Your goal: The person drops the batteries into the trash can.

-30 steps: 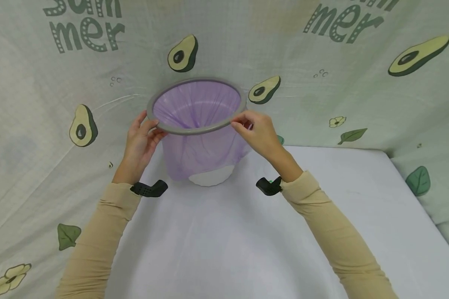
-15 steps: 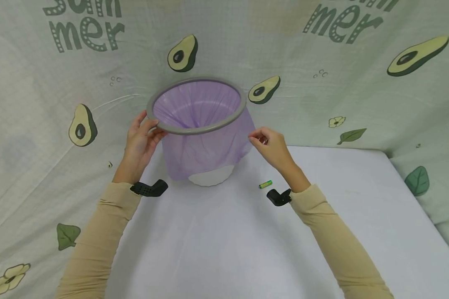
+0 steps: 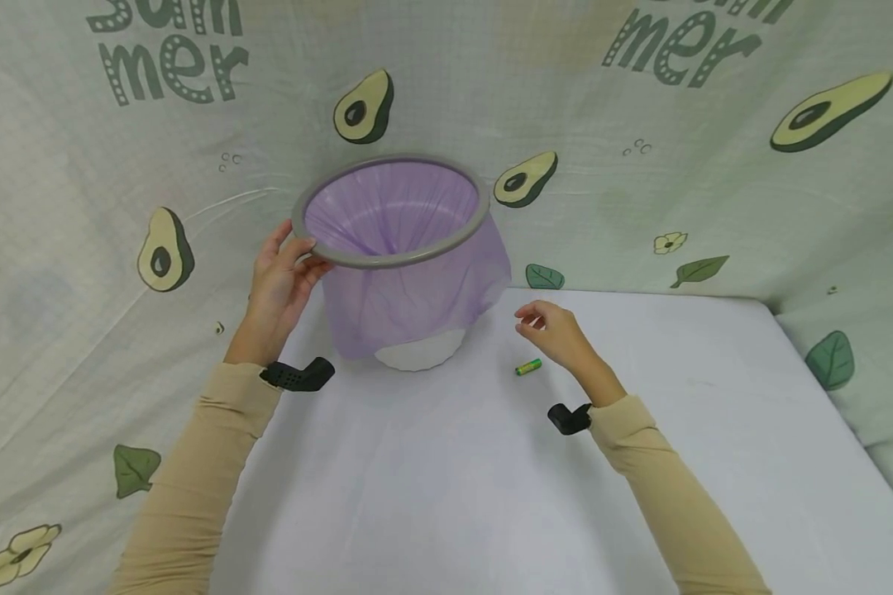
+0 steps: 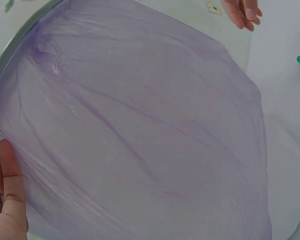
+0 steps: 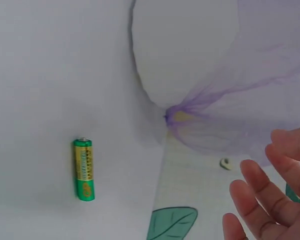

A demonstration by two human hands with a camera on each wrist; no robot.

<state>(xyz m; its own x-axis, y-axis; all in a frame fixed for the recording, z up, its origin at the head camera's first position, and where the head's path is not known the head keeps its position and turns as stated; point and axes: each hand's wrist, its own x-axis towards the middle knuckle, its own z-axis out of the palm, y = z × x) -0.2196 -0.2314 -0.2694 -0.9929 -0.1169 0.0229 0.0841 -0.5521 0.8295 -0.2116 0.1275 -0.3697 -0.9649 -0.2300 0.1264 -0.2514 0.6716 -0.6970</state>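
A trash can [image 3: 417, 351] with a grey rim ring stands on the white table, lined with a purple plastic bag [image 3: 409, 302] that drapes over its outside. My left hand [image 3: 277, 277] holds the ring at its left front, thumb at the rim and fingers beneath it. Over the table to the right of the can, my right hand [image 3: 554, 332] hovers with loosely bent fingers and nothing in them. Just below it lies a green and gold battery [image 5: 84, 170]. In the right wrist view the bag's gathered corner shows beside the can's base.
Behind the can hangs a pale cloth [image 3: 446, 83] printed with avocados, leaves and lettering. It also runs along the left and right sides of the white table [image 3: 417, 496]. Each wrist wears a small black camera mount.
My right hand has let go of the rim and moved right and down toward the battery, which has come into sight. The left hand stays at the ring.
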